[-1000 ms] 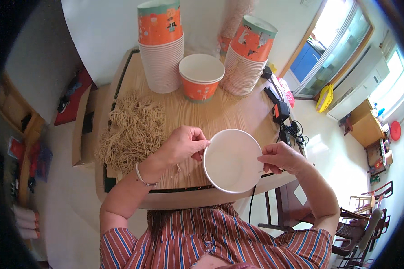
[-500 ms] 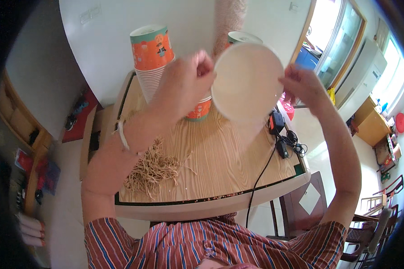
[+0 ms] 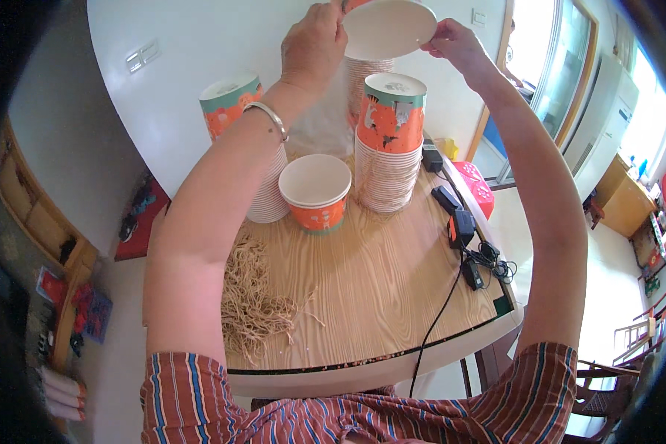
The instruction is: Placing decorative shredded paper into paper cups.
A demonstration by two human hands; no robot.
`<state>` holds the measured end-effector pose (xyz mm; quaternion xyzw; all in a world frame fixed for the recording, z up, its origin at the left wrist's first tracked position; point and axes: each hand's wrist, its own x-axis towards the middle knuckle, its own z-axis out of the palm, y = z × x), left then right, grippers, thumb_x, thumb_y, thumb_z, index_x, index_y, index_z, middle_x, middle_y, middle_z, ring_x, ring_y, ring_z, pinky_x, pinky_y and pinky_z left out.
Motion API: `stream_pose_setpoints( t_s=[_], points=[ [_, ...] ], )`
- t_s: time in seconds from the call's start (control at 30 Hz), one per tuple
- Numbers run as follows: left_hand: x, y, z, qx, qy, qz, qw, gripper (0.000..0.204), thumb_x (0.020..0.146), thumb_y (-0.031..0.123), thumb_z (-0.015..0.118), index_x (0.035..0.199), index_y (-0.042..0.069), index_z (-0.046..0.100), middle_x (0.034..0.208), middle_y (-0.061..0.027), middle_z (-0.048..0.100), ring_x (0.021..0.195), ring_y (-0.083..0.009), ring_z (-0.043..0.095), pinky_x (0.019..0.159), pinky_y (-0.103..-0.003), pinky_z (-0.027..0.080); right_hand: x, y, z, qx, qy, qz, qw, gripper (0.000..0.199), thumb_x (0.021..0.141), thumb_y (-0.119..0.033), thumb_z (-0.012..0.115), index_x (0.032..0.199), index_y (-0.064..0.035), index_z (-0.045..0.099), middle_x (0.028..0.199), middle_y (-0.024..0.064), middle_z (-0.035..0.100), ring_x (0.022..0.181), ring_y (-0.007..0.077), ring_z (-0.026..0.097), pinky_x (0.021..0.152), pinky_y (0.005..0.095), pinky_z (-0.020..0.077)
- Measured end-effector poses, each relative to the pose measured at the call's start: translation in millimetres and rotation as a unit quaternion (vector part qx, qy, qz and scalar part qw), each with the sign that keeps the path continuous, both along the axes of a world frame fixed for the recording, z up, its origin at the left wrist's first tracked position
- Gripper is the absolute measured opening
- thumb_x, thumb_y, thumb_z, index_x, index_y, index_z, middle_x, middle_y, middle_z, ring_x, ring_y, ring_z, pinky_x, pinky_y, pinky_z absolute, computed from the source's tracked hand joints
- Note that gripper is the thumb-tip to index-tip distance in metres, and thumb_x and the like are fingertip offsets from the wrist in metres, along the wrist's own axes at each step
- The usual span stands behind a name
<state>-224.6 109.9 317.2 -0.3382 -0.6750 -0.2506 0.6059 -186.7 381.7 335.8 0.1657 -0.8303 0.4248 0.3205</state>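
Both arms are raised high over the far side of the wooden table [image 3: 392, 296]. My left hand [image 3: 314, 44] and my right hand [image 3: 455, 41] grip opposite rims of one paper cup [image 3: 388, 28], orange outside and white inside, held above a tall stack of cups [image 3: 366, 81] at the back. A second stack of orange cups [image 3: 391, 140] stands in front of it, and a third stack [image 3: 237, 126] is at the left behind my forearm. A single open cup [image 3: 316, 192] sits upright on the table between the stacks.
A heap of tan straw-like strands [image 3: 255, 303] lies on the table's left part. Black adapters and a cable [image 3: 462, 237] run along the right edge, near a pink object [image 3: 473, 185]. A white wall is behind; wooden chairs [image 3: 633, 340] stand at the right.
Both hands have lifted the cup from low over the table's near edge up and away to above the rear stack. The view has tilted up with them.
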Motion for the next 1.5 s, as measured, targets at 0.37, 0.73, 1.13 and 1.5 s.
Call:
stream_pose_setpoints(
  t_s=[0.37, 0.73, 1.13, 1.5],
  points=[
    [-37.6, 51.4, -45.9, -0.141, 0.150, 0.073, 0.976, 0.012, 0.078, 0.008, 0.062, 0.087, 0.008, 0.054, 0.084, -0.0085, 0.058, 0.081, -0.0275, 0.062, 0.080, -0.041, 0.047, -77.7, 55.0, -66.1, -0.084, -0.075, 0.087, 0.990, 0.028, 0.091, -0.011, 0.061, 0.116, -0.0012, 0.058, 0.109, 0.0095, 0.066, 0.106, 0.0167, 0.063, 0.096, 0.0302, 0.0483],
    [-22.0, 56.7, -85.4, -0.264, 0.198, 0.047, 0.943, 0.014, 0.075, 0.010, 0.061, 0.087, 0.009, 0.054, 0.083, -0.0053, 0.054, 0.082, -0.0219, 0.058, 0.089, -0.039, 0.047, -99.0, 60.9, -141.2, -0.266, -0.099, 0.145, 0.948, 0.024, 0.092, -0.009, 0.059, 0.116, -0.0057, 0.063, 0.107, 0.0040, 0.066, 0.102, 0.0136, 0.061, 0.094, 0.0313, 0.0488],
    [-16.0, 58.0, -101.7, -0.283, 0.185, 0.025, 0.941, 0.013, 0.075, 0.009, 0.061, 0.087, 0.008, 0.056, 0.083, -0.0049, 0.053, 0.081, -0.0214, 0.057, 0.091, -0.040, 0.047, -101.6, 62.4, -161.5, -0.300, -0.146, 0.132, 0.934, 0.035, 0.094, -0.015, 0.059, 0.129, -0.0087, 0.059, 0.116, 0.0030, 0.065, 0.105, 0.0117, 0.061, 0.096, 0.0302, 0.0479],
    [-13.0, 57.5, -116.2, -0.298, 0.182, 0.005, 0.937, 0.014, 0.075, 0.010, 0.062, 0.087, 0.009, 0.055, 0.083, -0.0042, 0.052, 0.081, -0.0209, 0.057, 0.092, -0.041, 0.046, -97.1, 56.2, -175.0, -0.315, -0.160, 0.090, 0.931, 0.033, 0.093, -0.019, 0.064, 0.125, -0.0106, 0.063, 0.114, 0.0014, 0.067, 0.102, 0.0110, 0.061, 0.092, 0.0292, 0.0492]
  ],
)
